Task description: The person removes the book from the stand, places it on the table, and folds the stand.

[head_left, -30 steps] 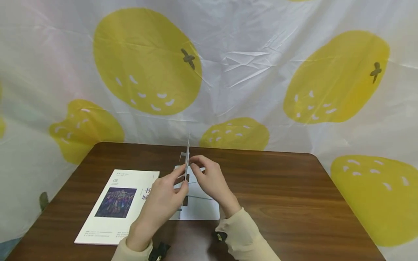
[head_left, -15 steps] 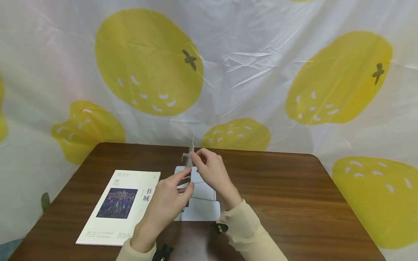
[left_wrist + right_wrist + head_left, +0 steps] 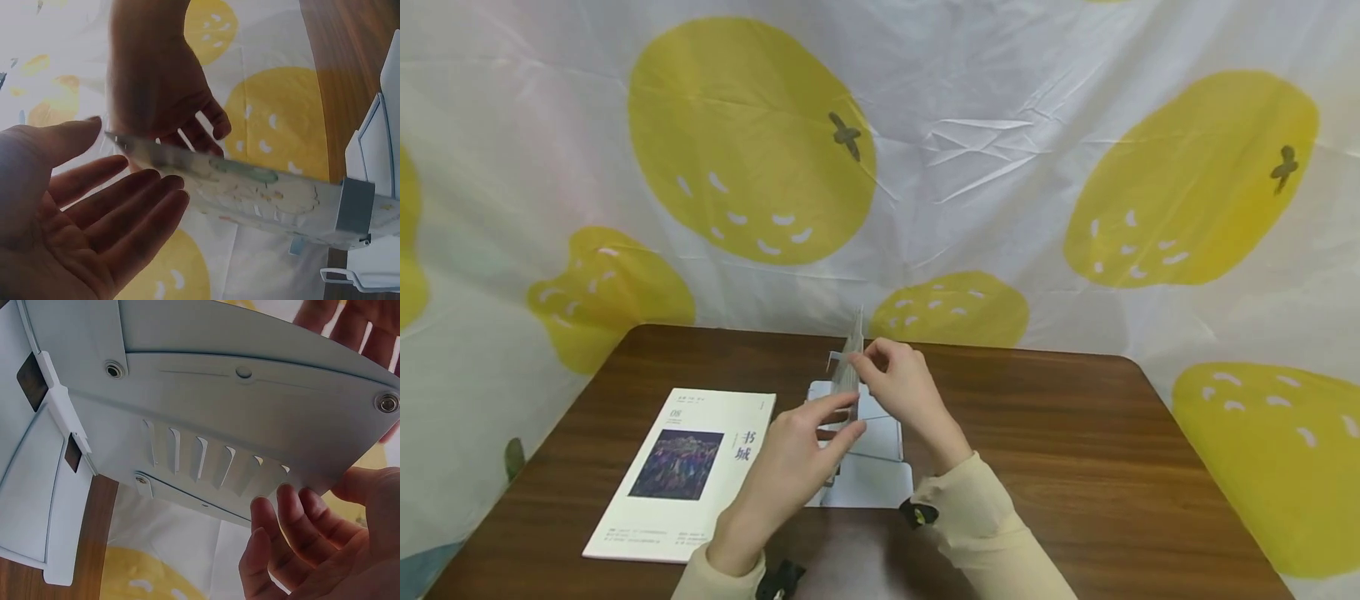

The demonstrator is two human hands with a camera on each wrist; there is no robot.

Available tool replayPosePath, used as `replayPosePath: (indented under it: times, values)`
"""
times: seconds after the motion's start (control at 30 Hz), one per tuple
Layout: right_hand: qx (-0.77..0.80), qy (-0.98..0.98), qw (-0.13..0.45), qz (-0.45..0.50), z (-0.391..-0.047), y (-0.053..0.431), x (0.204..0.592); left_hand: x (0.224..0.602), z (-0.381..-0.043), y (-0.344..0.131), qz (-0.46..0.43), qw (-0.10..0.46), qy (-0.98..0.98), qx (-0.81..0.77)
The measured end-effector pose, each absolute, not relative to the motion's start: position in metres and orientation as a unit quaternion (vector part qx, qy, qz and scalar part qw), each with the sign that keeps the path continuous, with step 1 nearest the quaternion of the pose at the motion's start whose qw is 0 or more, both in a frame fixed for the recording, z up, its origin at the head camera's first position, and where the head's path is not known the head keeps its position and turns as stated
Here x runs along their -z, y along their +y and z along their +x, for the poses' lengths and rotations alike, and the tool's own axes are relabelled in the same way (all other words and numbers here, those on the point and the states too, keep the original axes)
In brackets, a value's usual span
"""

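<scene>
A white metal book stand stands on the table, its base flat and its upper plate raised nearly edge-on in the head view. A printed pattern covers the plate's left face. The other face is plain, with rivets and a row of slots. My left hand reaches its lightly bent, spread fingers to the printed face, thumb near the plate's corner. On the other side my right hand has curled fingers and thumb at the plate's edge; the exact contact is partly hidden.
A white magazine with a dark picture lies flat left of the stand. The brown wooden table extends to the right. Behind hangs a white cloth printed with yellow fruit. A small metal clip juts from the plate.
The upper plate has turned slightly, showing more of its left face. My right hand has moved up along it, thumb now overlapping its edge; my left hand stays beside the plate.
</scene>
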State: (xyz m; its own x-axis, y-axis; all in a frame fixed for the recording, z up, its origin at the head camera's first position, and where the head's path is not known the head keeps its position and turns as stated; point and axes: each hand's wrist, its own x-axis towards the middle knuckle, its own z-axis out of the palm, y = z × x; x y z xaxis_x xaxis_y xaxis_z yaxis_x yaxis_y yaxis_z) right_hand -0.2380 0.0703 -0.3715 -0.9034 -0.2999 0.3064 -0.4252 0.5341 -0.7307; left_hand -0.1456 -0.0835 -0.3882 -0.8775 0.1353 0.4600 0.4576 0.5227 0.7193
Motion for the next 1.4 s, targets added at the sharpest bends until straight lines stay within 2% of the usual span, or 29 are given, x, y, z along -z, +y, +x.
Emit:
replayPosePath:
  times: [0.33, 0.83, 1.13, 1.4]
  values:
    - [-0.457, -0.868, 0.059, 0.184, -0.238, 0.085, 0.375, 0.392, -0.155, -0.102, -0.138, 0.170, -0.870, 0.441]
    - [-0.465, -0.870, 0.064, 0.152, -0.236, 0.110, 0.387, 0.404, -0.166, -0.118, -0.090, 0.124, -0.875, 0.459]
    - [-0.471, -0.871, 0.072, 0.118, -0.235, 0.127, 0.401, 0.419, -0.175, -0.120, -0.078, 0.134, -0.894, 0.420]
    - [-0.503, -0.856, 0.074, 0.093, -0.233, 0.137, 0.414, 0.431, -0.182, -0.123, -0.055, 0.117, -0.904, 0.407]
